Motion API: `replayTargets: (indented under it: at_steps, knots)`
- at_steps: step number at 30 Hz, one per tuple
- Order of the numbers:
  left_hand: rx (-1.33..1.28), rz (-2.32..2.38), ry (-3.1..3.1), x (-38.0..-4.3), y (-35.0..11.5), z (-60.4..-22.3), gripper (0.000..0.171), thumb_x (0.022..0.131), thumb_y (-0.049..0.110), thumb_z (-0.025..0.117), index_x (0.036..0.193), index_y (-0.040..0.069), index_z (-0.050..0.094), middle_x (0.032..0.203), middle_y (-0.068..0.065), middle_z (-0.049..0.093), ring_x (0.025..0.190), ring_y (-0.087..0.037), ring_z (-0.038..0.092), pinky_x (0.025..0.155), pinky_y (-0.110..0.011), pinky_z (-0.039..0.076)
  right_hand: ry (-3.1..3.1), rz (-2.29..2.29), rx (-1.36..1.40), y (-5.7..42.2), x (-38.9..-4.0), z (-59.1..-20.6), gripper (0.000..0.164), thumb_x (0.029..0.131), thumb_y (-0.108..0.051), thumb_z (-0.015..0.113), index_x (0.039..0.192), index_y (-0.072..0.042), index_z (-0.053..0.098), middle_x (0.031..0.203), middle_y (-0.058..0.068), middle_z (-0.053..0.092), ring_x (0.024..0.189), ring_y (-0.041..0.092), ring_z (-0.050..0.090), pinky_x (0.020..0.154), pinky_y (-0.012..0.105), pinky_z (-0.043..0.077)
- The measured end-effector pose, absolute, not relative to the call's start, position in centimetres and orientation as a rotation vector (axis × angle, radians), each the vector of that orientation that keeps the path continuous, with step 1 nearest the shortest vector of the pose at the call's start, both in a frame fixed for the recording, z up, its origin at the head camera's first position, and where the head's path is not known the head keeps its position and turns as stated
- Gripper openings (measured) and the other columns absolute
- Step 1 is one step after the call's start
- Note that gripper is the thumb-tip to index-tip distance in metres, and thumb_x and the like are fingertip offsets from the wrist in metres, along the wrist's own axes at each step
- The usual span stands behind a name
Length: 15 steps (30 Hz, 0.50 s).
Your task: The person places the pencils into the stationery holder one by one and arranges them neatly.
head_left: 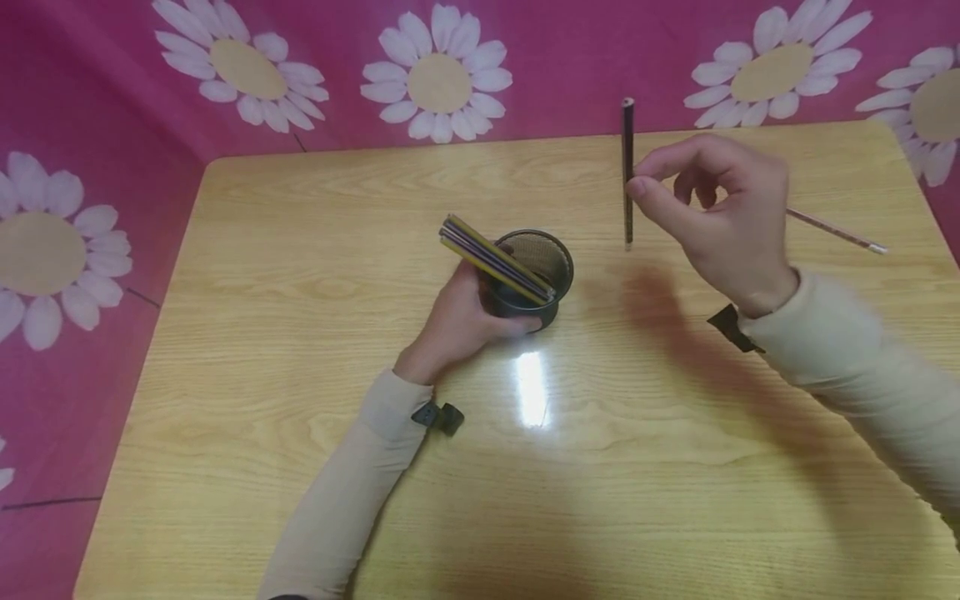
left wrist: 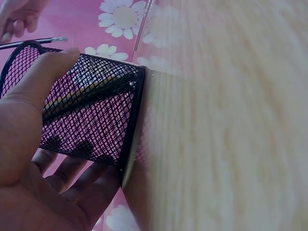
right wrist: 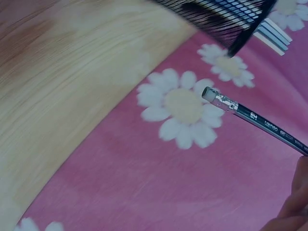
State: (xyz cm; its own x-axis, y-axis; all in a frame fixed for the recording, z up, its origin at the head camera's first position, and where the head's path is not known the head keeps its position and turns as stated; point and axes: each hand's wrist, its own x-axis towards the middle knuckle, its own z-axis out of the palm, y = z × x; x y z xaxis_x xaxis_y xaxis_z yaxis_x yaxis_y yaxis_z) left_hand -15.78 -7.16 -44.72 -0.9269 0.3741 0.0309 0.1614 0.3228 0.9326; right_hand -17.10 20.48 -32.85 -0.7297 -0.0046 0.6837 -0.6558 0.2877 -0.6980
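Observation:
My left hand (head_left: 461,312) grips a black mesh pencil cup (head_left: 553,257) from its left side, the thumb across the near wall. Inside it several pencils (head_left: 495,257) lean together toward the left rim. In the left wrist view, fingers curl beneath the mesh wall (left wrist: 96,130). Right of the cup, above the table, my right hand (head_left: 738,221) pinches a dark pencil (head_left: 628,150) between thumb and forefinger. That pencil stands nearly upright in the head view. From the right wrist, its eraser end (right wrist: 209,94) points away from the fingers (right wrist: 293,207), apart from the cup.
Another thin pencil (head_left: 840,231) lies on the wooden table (head_left: 300,333) behind my right wrist, partly hidden by the hand. Pink cloth (head_left: 570,58) with white daisies hangs along the back and left table edges. Both wrists wear small black camera mounts (head_left: 450,418).

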Motion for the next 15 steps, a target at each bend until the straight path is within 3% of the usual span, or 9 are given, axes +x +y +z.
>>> replayTargets:
  at_steps: [15]
  knots:
    - [0.496, 1.656, 2.390, -15.2, -6.9, -43.2, 0.104, 0.072, 0.021, 0.103, 0.160, 0.010, 0.047, 0.144, -0.005, 0.065, 0.135, -0.019, 0.058, 0.123, -0.037, 0.036, -1.867, 1.571, 0.789, 16.1, -16.7, -32.4, 0.022, 0.089, -0.016, 0.081, 0.088, 0.006, 0.078, 0.083, 0.009, 0.078, 0.060, 0.003, 0.050, 0.062, 0.020, 0.031]
